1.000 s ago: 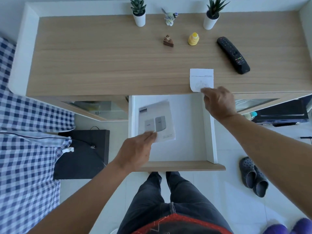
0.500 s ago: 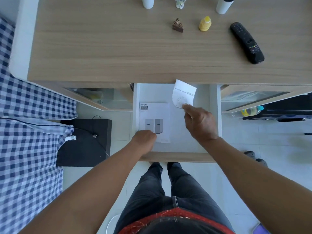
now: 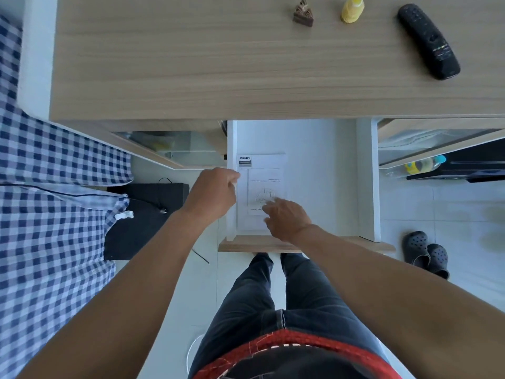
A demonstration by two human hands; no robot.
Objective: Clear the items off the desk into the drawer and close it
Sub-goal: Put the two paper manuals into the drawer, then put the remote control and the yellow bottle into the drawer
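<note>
The white drawer (image 3: 364,173) stands pulled out below the wooden desk (image 3: 191,64). Inside, against its left wall, lies a white booklet (image 3: 269,161) with a small printed sheet (image 3: 263,184) on top of it. My left hand (image 3: 213,195) is curled over the drawer's left wall, fingertips at the booklet's left edge; whether it grips the booklet I cannot tell. My right hand (image 3: 287,217) hovers fingers apart over the sheet's near edge, holding nothing. On the desk sit a black remote (image 3: 429,41), a yellow figurine (image 3: 352,9) and a brown cake figurine (image 3: 303,15).
Blue checked bedding (image 3: 41,187) fills the left side. A black box (image 3: 147,214) stands on the floor beside it. Dark slippers (image 3: 426,253) lie on the floor at the right. A lower shelf holds a bottle (image 3: 425,164). My legs stand right before the drawer front (image 3: 246,246).
My right hand carried the small sheet off the desk edge into the drawer and laid it on the booklet. My left hand slid from the booklet's near edge to its left edge.
</note>
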